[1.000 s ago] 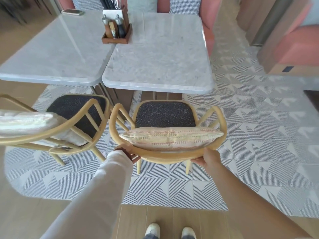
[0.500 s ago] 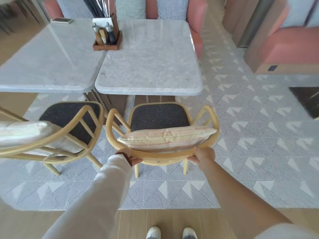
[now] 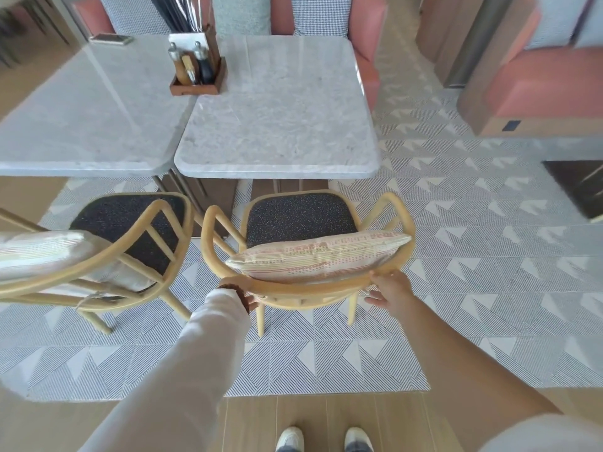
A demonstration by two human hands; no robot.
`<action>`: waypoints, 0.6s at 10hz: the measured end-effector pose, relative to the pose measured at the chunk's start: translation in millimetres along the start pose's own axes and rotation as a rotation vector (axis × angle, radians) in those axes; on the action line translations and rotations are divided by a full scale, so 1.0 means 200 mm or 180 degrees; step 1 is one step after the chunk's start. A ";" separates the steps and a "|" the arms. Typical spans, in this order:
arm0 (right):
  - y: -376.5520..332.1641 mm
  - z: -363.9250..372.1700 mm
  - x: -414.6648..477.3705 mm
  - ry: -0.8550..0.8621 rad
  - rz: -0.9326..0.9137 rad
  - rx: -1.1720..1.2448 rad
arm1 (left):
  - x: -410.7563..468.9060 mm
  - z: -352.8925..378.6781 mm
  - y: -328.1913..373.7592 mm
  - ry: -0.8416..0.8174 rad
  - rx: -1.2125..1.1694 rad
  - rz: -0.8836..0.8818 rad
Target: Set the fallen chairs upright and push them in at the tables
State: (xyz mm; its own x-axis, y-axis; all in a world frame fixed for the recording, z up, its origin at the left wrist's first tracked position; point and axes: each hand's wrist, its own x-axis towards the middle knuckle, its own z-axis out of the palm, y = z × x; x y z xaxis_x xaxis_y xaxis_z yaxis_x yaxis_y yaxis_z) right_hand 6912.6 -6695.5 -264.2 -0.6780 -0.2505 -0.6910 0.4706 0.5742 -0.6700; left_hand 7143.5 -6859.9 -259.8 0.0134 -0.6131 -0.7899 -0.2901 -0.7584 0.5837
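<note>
A grey striped rug with pale triangles covered most of the floor ahead of you. Light wooden boards began at its near edge, where you stood. Two marble-topped tables stood side by side on the rug, the left table and the right table, their edges nearly touching. Pink banquette seating with checked back pads ran behind them, and another pink seat stood off to your right.

The chair you were handling stood upright on the rug, facing the right table. Its dark seat sat just short of the table's near edge, not tucked under the top. A striped cushion leaned against its curved back. A second chair stood upright just to its left, turned at an angle before the left table.

A wooden caddy of shakers sat where the tables met, and a phone lay at the left table's far edge.

Both your arms reached down to the chair's back rail. Your right hand gripped the rail's right end, fingers over the top and thumb spread beneath. Your left hand met the rail's left end, but the pale sleeve hid most of it, so its grip could not be made out. A beaded bracelet circled that wrist.
</note>
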 end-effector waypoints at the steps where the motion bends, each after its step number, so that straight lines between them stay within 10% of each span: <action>1: -0.02 -0.05 -0.06 0.0204 -0.0222 -0.0130 | -0.08 -0.01 0.10 0.0616 0.0860 0.0447; 3: -0.07 -0.27 -0.22 -0.0119 -0.0467 0.0578 | -0.37 0.14 0.20 -0.0673 0.0251 0.1487; 6: 0.03 -0.83 -0.51 -0.0642 -0.1009 0.1365 | -0.78 0.54 0.09 -0.2598 0.0211 0.1200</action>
State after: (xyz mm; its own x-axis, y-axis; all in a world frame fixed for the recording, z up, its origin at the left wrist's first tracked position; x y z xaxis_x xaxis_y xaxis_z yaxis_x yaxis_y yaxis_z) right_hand 6890.9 -6536.4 -153.5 -0.7221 -0.5271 -0.4481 0.4773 0.0893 -0.8742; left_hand 7033.2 -6754.6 -146.0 -0.7701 -0.4515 -0.4506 -0.1927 -0.5088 0.8390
